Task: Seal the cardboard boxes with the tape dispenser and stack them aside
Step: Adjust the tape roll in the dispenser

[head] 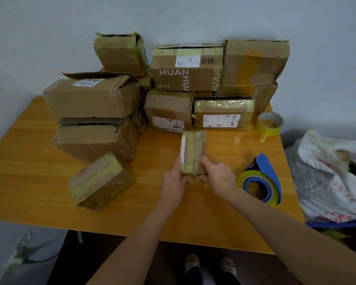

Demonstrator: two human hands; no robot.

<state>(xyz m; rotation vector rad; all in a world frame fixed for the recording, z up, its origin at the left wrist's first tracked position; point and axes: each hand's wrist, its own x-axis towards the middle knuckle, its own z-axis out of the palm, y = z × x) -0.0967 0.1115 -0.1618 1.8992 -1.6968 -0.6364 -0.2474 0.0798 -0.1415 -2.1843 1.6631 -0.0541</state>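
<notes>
1. A small box [193, 151] wrapped in shiny tape lies flat near the middle of the wooden table [29, 171]. Its long side points away from the person.
2. The left hand [173, 183] grips the near left corner of the small box. One finger lies along the left side of the box, and the thumb is tucked at the near end.
3. The right hand [220, 177] grips the near right corner of the small box. Its fingers bend round the side and the near end.
4. The tape dispenser [261, 182] is blue and has a yellow roll of tape on it. It lies on the table just to the right of the right hand, not touching it.
5. A loose tape roll [270, 123], yellow too, sits further back near the right edge of the table.
6. A taped box [101, 182] sits on the table to the left of the hands, turned at a slant and apart from them.
7. A pile of boxes [95, 97] fills the back of the table by the wall. Some boxes sit on top of others, and some have loose flaps.
8. One box up in the pile, the HUAN box [186, 75], has big white letters on it.
9. A white bag [327, 171] with red marks sits beside the table on the right.
</notes>
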